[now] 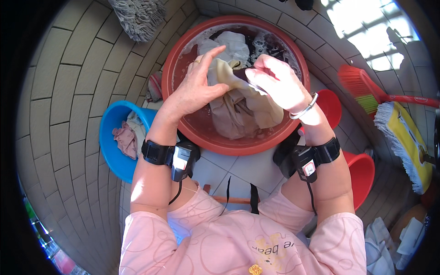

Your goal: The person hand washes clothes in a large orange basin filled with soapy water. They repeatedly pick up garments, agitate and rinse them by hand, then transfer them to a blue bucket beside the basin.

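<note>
A round red plastic basin [237,149] holds soapy water and wet clothes in front of me. My right hand [278,80] pinches the dark edge of a cream and beige garment [254,110] that lies partly in the water. On the garment's left side is my left hand [201,82], its thumb and fingers spread; no cloth shows between them. Behind the garment a white cloth [233,44] floats, and dark fabric [275,48] lies under the suds at the back right.
A blue bucket [106,137] with pink and white cloths stands left. Red buckets [367,172], a red broom [364,82] and a yellow-backed mop [409,137] are on the right. A grey string mop [141,17] hangs at the upper left. Tiled walls enclose the basin.
</note>
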The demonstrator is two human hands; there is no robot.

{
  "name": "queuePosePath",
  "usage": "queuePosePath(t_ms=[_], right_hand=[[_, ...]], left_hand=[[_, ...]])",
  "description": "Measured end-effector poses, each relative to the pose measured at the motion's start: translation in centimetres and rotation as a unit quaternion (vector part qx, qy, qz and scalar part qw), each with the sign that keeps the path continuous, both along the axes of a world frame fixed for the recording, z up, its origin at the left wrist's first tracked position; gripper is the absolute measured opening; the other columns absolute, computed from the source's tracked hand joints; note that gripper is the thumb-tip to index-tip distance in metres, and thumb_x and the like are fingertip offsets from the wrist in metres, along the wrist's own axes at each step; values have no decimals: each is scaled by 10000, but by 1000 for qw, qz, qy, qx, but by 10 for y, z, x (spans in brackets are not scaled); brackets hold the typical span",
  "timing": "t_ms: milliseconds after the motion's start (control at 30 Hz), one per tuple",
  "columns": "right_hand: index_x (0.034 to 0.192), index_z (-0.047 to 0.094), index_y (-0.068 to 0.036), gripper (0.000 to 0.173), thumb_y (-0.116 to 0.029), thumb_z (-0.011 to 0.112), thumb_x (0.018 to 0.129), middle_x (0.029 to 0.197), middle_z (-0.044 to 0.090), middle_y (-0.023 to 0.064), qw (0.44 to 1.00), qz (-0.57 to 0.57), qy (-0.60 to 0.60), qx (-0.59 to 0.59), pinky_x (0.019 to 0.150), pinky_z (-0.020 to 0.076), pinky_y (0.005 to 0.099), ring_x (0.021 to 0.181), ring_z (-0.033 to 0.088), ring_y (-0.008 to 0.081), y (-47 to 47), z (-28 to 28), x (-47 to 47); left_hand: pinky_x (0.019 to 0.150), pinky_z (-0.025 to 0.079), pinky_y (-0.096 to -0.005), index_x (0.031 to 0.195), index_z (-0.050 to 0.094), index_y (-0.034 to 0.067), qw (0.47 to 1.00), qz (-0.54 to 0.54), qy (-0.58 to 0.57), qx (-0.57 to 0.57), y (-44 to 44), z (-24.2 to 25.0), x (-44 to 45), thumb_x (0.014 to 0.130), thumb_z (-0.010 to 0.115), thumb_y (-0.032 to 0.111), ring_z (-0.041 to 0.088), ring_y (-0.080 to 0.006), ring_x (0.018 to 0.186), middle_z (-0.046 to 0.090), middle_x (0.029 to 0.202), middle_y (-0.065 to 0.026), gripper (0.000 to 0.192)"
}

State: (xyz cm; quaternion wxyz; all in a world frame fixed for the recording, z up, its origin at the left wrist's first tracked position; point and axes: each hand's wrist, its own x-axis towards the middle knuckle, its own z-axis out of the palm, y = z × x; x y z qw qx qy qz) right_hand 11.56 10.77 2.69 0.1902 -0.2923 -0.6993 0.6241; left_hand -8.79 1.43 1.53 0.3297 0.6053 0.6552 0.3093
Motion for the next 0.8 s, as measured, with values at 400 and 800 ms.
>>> queuePosePath(t_ms=[400, 800], right_hand=[[1388, 293, -14, 1048, -404, 841, 585, 1299, 442, 298, 931, 40, -275, 237, 957, 411, 502, 1162, 465, 475, -15, -47, 7], [938, 576, -36, 125, -135, 524, 883, 828, 567, 22, 947, -101, 136, -274, 736, 457, 241, 804, 553, 113, 14, -34, 13]], left_hand=[[920, 448, -329, 1108, 552, 14, 778, 152, -610, 7, 5, 3, -3, 886, 472, 80, 611, -192, 988, 653, 1024, -87, 245], [741, 474, -240, 1073, 575, 29, 864, 214, -448, 87, 5, 11, -38, 866, 664, 164, 604, -80, 826, 649, 902, -42, 262]])
